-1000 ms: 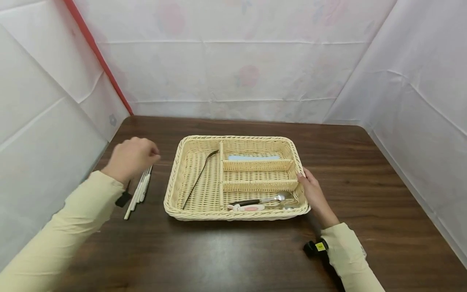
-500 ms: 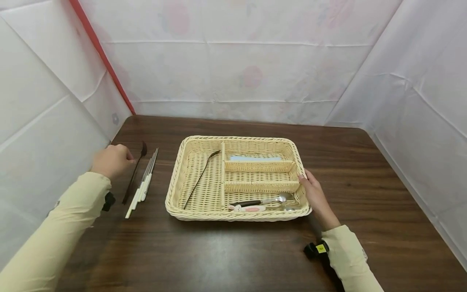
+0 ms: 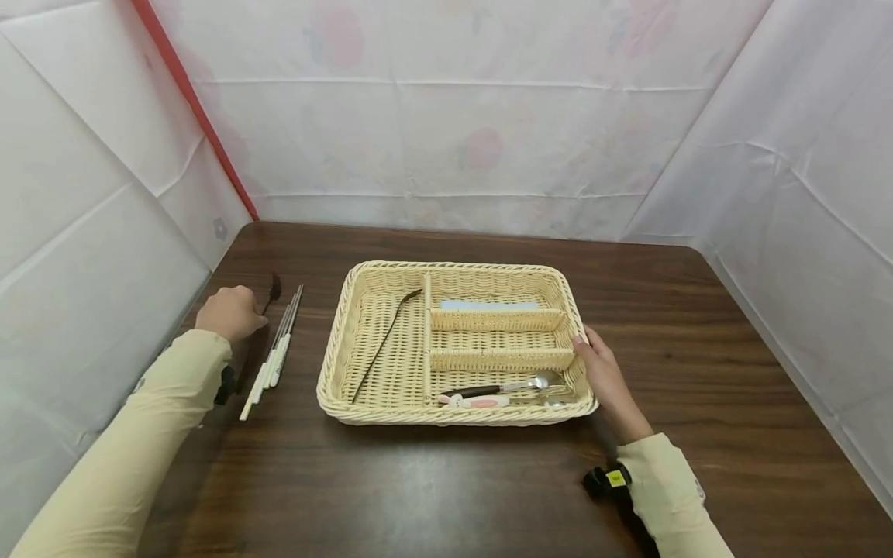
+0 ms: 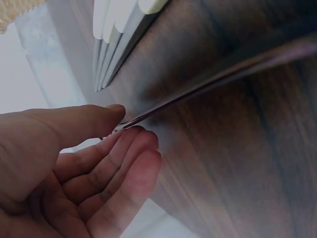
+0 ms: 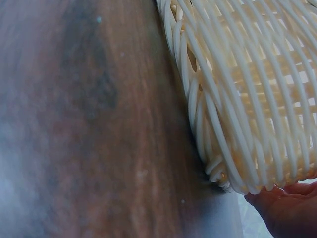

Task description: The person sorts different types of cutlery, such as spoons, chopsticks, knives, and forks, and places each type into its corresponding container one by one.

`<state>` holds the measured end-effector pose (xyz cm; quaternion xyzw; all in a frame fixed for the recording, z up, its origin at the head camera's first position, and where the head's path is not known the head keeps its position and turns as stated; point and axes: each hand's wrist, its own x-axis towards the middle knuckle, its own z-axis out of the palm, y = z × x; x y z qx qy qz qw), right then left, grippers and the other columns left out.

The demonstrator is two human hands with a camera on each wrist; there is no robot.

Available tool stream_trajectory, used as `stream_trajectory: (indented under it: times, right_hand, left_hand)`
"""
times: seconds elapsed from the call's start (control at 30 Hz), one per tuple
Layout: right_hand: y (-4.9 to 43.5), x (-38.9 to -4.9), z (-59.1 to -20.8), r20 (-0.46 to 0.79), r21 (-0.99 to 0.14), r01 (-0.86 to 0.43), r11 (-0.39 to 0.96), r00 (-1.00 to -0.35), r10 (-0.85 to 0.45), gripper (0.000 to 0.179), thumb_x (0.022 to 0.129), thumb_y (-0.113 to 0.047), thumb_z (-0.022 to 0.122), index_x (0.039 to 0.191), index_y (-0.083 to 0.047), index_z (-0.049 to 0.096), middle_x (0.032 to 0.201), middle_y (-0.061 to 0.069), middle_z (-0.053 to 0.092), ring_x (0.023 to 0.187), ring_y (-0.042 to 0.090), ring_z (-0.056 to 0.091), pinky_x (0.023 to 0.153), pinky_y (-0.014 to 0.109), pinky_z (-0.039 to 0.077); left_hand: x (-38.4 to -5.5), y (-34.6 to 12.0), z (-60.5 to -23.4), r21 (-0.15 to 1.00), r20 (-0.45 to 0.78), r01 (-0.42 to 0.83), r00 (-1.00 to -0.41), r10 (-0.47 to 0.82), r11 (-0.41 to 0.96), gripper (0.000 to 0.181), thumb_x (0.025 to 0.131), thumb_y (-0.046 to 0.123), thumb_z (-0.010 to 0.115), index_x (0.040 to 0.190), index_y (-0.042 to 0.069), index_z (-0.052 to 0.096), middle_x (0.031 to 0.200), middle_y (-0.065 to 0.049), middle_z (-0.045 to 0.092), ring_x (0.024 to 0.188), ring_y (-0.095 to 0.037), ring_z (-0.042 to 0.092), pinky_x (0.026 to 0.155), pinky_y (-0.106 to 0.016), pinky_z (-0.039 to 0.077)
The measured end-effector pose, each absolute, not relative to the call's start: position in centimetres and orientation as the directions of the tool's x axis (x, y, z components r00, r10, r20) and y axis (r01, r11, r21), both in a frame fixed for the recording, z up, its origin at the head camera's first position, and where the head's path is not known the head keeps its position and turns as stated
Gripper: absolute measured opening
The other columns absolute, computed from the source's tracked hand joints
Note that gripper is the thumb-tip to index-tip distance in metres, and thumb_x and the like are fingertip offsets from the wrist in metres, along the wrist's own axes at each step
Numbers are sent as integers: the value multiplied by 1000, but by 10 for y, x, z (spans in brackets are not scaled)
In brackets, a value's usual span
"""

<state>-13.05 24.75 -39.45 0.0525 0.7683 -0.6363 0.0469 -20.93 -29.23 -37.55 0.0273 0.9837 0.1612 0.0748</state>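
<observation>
My left hand [image 3: 230, 314] is at the table's left side, over a dark long-handled spoon [image 3: 275, 287]. In the left wrist view, the thumb and fingertips pinch the thin dark handle [image 4: 198, 89]; the spoon's middle is hidden by the hand in the head view. Just right of it lie several metal chopsticks [image 3: 279, 350] with white handles. My right hand [image 3: 605, 373] grips the right rim of a cream wicker basket [image 3: 446, 417], thumb over the edge. Inside the basket's left compartment leans another slim dark utensil [image 3: 386, 339].
The basket's front right compartment holds a black-handled spoon [image 3: 498, 387] and a white-and-pink rabbit-handled utensil [image 3: 481, 401]. A pale blue flat piece [image 3: 488, 305] lies in its back compartment. White sheets hang behind and beside the dark wooden table [image 3: 432, 496].
My left hand moved left away from the chopsticks, uncovering the dark spoon, then came down and took hold of its handle. The right hand stays on the basket rim.
</observation>
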Motion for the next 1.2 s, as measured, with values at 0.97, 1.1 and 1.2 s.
stream_trajectory:
  times: [0.97, 1.1, 1.2]
  right_hand:
    - [250, -128, -396, -136, -978, 139, 156, -990, 30, 51, 104, -23, 31, 149, 0, 21, 140, 26, 38, 107, 6, 52, 86, 17, 42]
    - [248, -130, -396, -131, -981, 132, 140, -991, 17, 51, 105, -23, 31, 149, -1, 21, 139, 27, 39, 104, 4, 53, 86, 18, 43]
    - [248, -130, -396, -144, -977, 145, 154, -989, 18, 51, 105, -25, 30, 149, -2, 21, 139, 26, 39, 107, 7, 52, 86, 18, 43]
  left_hand:
    - [-209, -291, -381, 371, -71, 70, -992, 104, 926, 40, 79, 4, 59, 46, 15, 39, 43, 7, 39, 42, -14, 41, 43, -32, 35]
    - [-205, -290, -370, 366, -34, 104, -992, 125, 925, 35, 79, 4, 61, 48, 10, 46, 46, 5, 41, 45, -15, 38, 43, -33, 35]
    - [-203, -286, -361, 360, 5, 134, -990, 142, 923, 30, 79, 3, 60, 50, 7, 51, 48, 4, 44, 46, -15, 38, 43, -33, 34]
